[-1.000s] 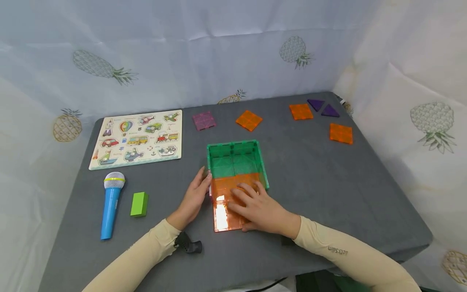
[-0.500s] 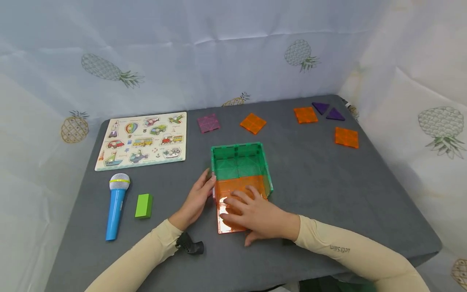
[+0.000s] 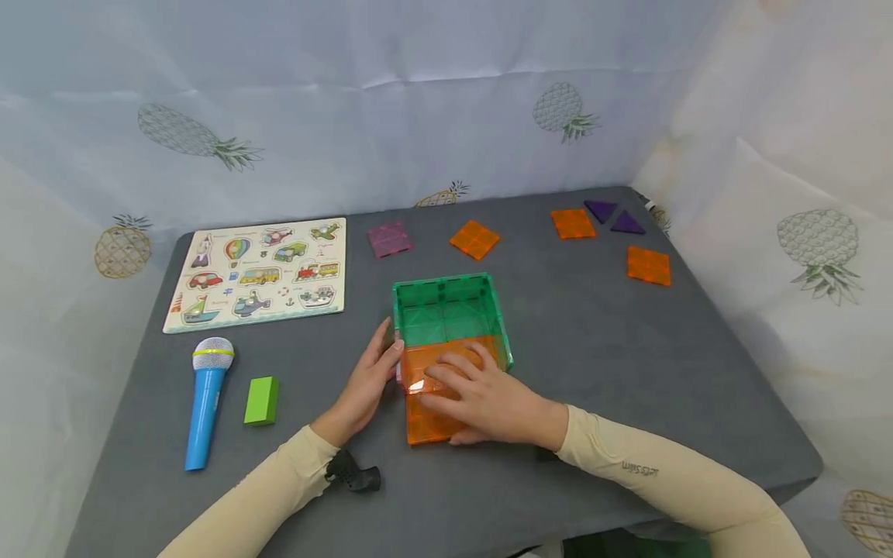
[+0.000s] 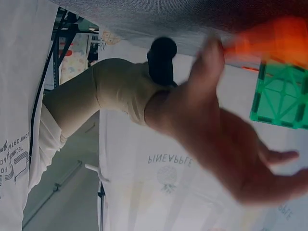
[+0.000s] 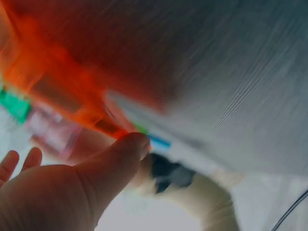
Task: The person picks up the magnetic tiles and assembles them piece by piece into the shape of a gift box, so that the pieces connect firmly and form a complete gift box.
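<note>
A box of see-through green tiles (image 3: 453, 319) stands on the grey table, with a pink tile (image 5: 53, 130) on one side. Orange see-through tiles (image 3: 422, 426) cover its near half and jut out past it towards me. My right hand (image 3: 488, 399) rests on the orange tiles with fingers spread, and its thumb (image 5: 127, 149) touches their near edge. My left hand (image 3: 363, 387) lies along the box's left side, its fingers extended and the thumb at the wall. In the left wrist view, the left fingers look loose and spread beside a green tile (image 4: 281, 94).
Left of the box are a wooden picture puzzle (image 3: 258, 271), a blue toy microphone (image 3: 205, 403) and a green block (image 3: 261, 401). Behind it lie a pink tile (image 3: 388, 239) and an orange tile (image 3: 474, 240). Further orange tiles (image 3: 649, 266) and purple triangles (image 3: 627, 223) lie back right.
The right hand has shifted slightly to the left over the orange tiles, and the bright reflection on them has shrunk. The left hand stays at the box's side. The head view has swayed slightly.
</note>
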`<state>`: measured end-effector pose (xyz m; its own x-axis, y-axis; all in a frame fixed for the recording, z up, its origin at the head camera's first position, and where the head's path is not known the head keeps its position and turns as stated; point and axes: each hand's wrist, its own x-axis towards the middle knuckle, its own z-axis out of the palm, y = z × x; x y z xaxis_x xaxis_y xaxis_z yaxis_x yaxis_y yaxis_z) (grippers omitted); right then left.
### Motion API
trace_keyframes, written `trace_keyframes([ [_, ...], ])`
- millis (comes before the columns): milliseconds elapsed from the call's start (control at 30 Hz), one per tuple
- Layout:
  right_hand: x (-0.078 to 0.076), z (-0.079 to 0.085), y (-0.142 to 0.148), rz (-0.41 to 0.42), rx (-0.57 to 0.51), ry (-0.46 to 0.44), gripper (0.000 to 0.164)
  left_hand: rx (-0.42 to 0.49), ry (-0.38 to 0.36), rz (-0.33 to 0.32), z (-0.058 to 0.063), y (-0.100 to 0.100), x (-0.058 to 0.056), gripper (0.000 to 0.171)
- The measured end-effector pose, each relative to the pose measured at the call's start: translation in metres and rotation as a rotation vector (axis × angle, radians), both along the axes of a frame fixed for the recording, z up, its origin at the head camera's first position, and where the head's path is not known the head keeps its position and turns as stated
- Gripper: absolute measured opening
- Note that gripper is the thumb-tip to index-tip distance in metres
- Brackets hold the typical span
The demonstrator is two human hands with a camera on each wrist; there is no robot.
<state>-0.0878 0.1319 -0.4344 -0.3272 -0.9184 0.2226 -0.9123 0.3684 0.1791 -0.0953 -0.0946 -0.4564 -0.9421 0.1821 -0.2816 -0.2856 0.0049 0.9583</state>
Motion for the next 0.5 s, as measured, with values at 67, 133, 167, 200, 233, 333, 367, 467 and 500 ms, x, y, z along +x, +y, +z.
trace_keyframes([
  [67, -0.006, 0.013, 0.0, -0.038, -0.057, -0.031, 0.071, -0.005, 0.001, 0.003, 0.001, -0.003, 0.0, 0.067],
  [133, -0.013, 0.025, 0.002, -0.097, -0.083, -0.057, 0.067, -0.006, 0.0, -0.005, 0.001, -0.005, 0.0, 0.07],
  [167, -0.017, 0.03, 0.003, -0.126, -0.089, -0.072, 0.065, -0.007, -0.008, -0.005, 0.001, -0.005, 0.0, 0.07],
  [200, -0.021, 0.034, 0.004, -0.153, -0.085, -0.088, 0.062, -0.008, -0.011, -0.008, 0.001, -0.005, 0.0, 0.071],
  [233, -0.025, 0.037, 0.005, -0.176, -0.08, -0.096, 0.06, -0.01, -0.017, -0.01, 0.001, -0.006, 0.0, 0.072],
  [333, -0.037, 0.044, 0.011, -0.207, -0.095, -0.146, 0.055, -0.008, -0.027, -0.017, 0.001, -0.006, -0.001, 0.073],
  [367, -0.041, 0.047, 0.013, -0.214, -0.118, -0.174, 0.052, -0.008, -0.03, -0.018, 0.001, -0.006, -0.003, 0.072],
  [467, -0.063, 0.054, 0.025, -0.244, -0.235, -0.287, 0.044, -0.056, -0.021, -0.014, 0.005, -0.008, -0.01, 0.068],
  [500, -0.074, 0.056, 0.03, -0.265, -0.284, -0.335, 0.04, -0.083, -0.011, -0.011, 0.008, -0.009, -0.014, 0.066],
])
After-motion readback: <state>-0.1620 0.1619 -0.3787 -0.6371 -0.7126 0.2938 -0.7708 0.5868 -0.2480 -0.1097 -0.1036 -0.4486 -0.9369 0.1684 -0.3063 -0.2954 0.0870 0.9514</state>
